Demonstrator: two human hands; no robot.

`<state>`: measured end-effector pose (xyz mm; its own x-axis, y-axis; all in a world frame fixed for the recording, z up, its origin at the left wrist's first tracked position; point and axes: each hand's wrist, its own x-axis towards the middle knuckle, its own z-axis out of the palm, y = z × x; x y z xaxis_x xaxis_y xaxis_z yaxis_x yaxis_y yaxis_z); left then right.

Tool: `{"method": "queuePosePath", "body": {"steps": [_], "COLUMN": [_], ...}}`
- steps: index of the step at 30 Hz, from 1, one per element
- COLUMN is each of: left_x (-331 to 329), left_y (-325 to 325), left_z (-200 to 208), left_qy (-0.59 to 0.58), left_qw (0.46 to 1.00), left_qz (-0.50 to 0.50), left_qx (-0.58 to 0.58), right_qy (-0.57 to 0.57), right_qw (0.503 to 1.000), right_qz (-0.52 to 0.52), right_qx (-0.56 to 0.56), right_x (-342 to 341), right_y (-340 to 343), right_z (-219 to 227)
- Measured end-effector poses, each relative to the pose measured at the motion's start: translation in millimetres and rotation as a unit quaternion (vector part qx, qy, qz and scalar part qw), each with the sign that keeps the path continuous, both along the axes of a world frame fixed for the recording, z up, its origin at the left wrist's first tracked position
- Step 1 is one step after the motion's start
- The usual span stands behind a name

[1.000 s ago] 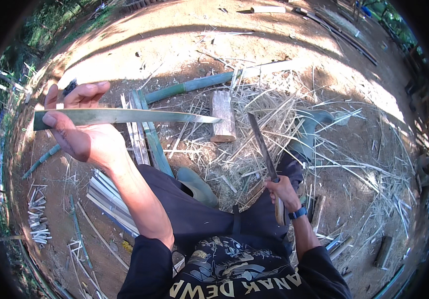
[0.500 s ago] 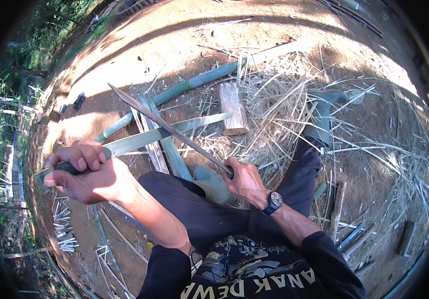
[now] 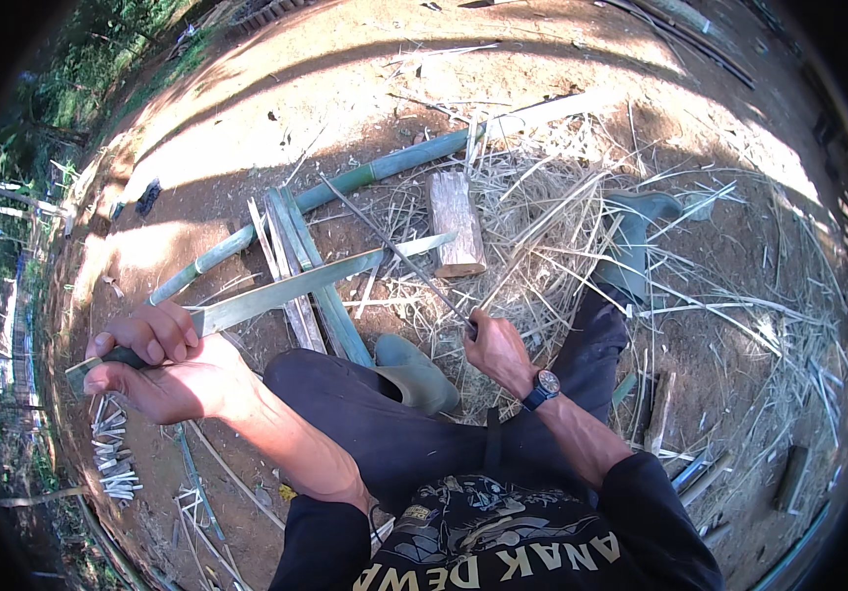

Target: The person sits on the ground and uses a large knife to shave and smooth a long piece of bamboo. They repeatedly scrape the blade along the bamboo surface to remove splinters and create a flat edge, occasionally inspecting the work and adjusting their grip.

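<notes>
Since the knife (image 3: 424,278), clamped in the right grip (image 3: 503,355), crosses the bamboo strip (image 3: 291,289) held fast in the left grip (image 3: 163,366) and extending toward the wooden block (image 3: 456,227), a skid could injure the left grip.

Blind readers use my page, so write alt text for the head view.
A left hand grips a long, flat, green bamboo strip; the right hand holds a dark metal blade crossing it in view. Beyond lies a rectangular brown wooden block.
</notes>
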<state>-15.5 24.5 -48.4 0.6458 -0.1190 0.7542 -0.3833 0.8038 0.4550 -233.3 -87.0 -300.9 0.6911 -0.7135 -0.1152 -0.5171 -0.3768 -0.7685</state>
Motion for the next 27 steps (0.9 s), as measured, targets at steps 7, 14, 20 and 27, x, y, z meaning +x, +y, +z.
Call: {"method": "queuePosePath", "body": {"steps": [7,14,20,27], "left_x": [6.3,6.5,7.9,12.7], "left_y": [4.3,9.0,1.3,-0.6], "left_z": [-3.3,1.9,3.7,5.5], "left_qy": [-0.011,0.024,0.023,0.006], "left_qw": [0.999,0.999,0.998,0.996], "left_qz": [0.036,0.023,0.052,0.068], "left_qx": [0.007,0.014,0.032,0.051], "right_qy": [0.014,0.004,0.056,0.084], "right_qw": [1.000,1.000,0.997,0.994], "right_qz": [-0.004,0.002,-0.058,-0.067], "right_qx": [-0.016,0.025,0.007,-0.003], "right_x": [6.0,4.8,-4.9,-5.8], "right_y": [-1.5,-1.6,-32.0,-43.7], "right_z": [5.5,-2.8,-50.0,-97.6]}}
